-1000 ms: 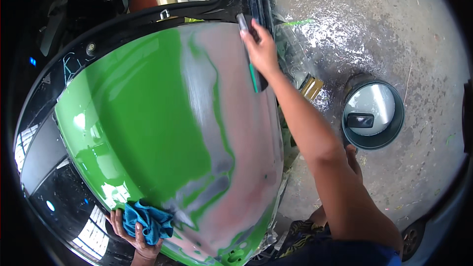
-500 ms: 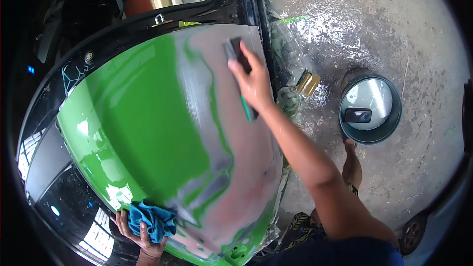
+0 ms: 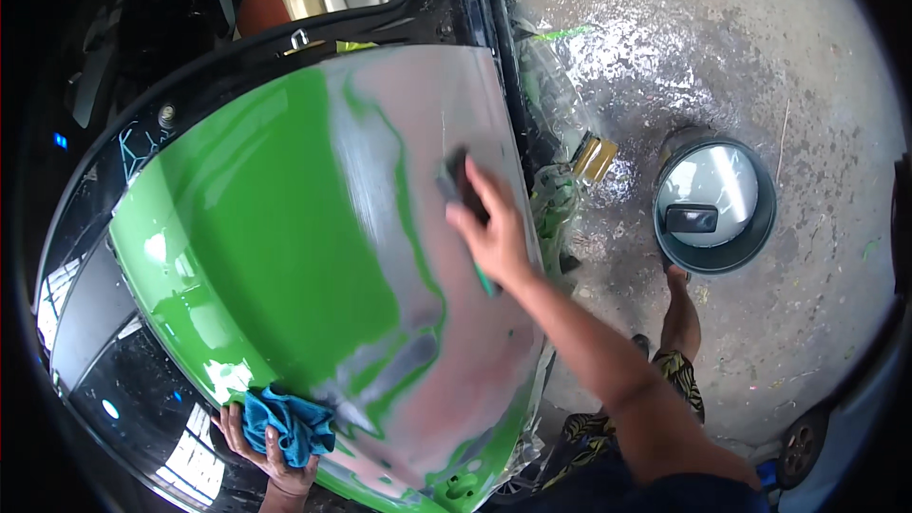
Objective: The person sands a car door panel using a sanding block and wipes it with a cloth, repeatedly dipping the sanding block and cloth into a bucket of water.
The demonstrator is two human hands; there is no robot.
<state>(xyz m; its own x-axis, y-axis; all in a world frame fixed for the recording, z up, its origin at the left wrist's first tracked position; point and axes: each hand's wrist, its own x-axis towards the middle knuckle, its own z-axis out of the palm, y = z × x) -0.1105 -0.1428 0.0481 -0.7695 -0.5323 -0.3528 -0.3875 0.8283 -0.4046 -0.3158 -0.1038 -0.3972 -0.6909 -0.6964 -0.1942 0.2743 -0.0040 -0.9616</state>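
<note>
A curved green car panel [image 3: 285, 199] fills the middle, with grey and pinkish sanded patches on its right side. On the pinkish area, my right hand [image 3: 496, 236] is closed around a long dark sanding block [image 3: 454, 176] with a green edge showing below the palm. Motion blurs the block, and the palm hides its middle. At the panel's near left edge, my left hand [image 3: 255, 442] grips a crumpled teal cloth [image 3: 290, 426] against the surface.
On the wet concrete floor [image 3: 807, 114] at right stands a dark bucket [image 3: 766, 223] of cloudy water with a dark block [image 3: 692, 218] in it. Plastic sheeting [image 3: 551, 85] and a yellowish-brown item [image 3: 595, 159] lie beside the panel. A wheel [image 3: 803, 446] shows lower right.
My right hand has slid the sanding block toward me along the pinkish area. My left hand keeps the cloth in nearly the same place.
</note>
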